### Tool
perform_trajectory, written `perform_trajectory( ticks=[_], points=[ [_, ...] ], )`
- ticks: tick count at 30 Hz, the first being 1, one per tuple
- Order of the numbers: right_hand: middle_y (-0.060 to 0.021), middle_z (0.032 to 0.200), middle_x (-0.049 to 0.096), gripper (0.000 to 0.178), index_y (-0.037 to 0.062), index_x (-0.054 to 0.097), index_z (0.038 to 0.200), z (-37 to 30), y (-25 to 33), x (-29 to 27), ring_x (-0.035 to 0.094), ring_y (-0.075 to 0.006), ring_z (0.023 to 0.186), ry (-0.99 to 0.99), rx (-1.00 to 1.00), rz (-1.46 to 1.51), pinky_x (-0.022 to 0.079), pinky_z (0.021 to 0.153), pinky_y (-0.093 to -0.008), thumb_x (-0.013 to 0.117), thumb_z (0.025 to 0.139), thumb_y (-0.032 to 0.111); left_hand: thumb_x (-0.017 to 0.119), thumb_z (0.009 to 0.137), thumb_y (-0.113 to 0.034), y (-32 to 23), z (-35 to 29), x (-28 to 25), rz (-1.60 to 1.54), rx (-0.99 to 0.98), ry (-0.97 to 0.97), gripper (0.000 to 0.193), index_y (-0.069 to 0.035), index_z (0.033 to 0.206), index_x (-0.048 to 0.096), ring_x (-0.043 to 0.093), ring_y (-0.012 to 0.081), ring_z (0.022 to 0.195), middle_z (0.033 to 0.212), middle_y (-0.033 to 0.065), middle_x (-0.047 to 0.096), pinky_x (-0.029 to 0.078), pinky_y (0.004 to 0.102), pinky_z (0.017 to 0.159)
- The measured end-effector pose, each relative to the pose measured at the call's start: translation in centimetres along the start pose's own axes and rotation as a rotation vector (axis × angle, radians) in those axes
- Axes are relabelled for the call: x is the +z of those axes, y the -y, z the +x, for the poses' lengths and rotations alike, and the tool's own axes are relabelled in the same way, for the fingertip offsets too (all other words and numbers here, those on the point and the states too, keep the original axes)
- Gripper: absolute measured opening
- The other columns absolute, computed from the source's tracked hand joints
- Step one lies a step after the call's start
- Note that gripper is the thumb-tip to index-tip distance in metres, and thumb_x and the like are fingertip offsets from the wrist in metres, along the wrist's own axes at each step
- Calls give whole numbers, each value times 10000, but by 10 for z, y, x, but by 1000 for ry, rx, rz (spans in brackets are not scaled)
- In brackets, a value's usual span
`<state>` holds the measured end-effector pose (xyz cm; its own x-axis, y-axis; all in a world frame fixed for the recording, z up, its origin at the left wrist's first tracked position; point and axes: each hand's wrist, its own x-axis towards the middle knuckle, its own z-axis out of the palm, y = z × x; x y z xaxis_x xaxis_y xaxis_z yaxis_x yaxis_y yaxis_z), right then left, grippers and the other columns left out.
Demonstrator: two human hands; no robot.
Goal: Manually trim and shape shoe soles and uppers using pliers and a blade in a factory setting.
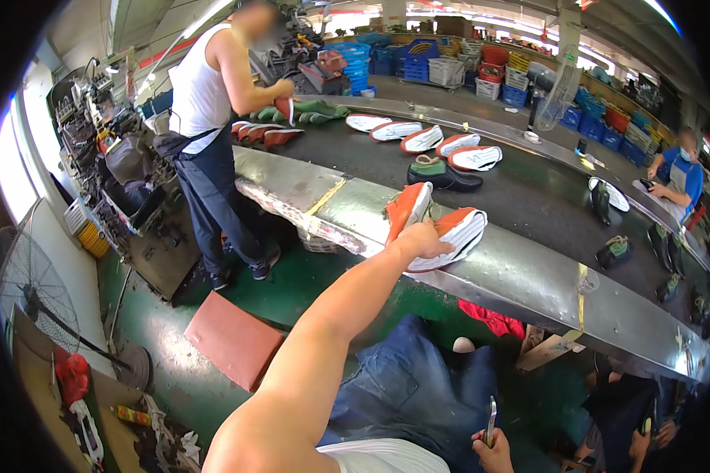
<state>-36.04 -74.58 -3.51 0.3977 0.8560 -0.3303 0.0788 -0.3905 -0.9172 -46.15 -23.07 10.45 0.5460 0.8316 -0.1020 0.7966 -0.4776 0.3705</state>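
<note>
My left hand [427, 239] is stretched out over the metal edge of the bench, fingers closed on an orange shoe [464, 229] with a white, lined underside. Right beside it, partly behind my hand, stands a second orange shoe [409, 209] with laces. Low in the view, my right hand [493, 453] grips a slim silver metal tool [491, 418] pointing upward; its exact kind is unclear. Just beyond the orange pair, a dark green and black shoe [443, 175] lies on the dark belt [528, 185].
Several orange shoes with white undersides [422, 139] lie farther along the belt. A person in a white top [205, 87] stands at the left; another in blue [674, 177] sits across the belt. A reddish board [234, 339] and a fan [35, 296] are at the left.
</note>
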Motion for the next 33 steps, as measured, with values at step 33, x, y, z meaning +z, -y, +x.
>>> perform_trajectory(
  ticks=[33],
  points=[
    [-88, 990, 685, 362, 19, 531, 1300, 48, 15, -8, 623, -150, 776, -219, -23, 772, 529, 729, -293, 623, 981, 164, 734, 922, -187, -48, -187, 188, -1237, 283, 616, 743, -74, 1531, 322, 554, 202, 1212, 1333, 125, 570, 445, 354, 1050]
  ],
)
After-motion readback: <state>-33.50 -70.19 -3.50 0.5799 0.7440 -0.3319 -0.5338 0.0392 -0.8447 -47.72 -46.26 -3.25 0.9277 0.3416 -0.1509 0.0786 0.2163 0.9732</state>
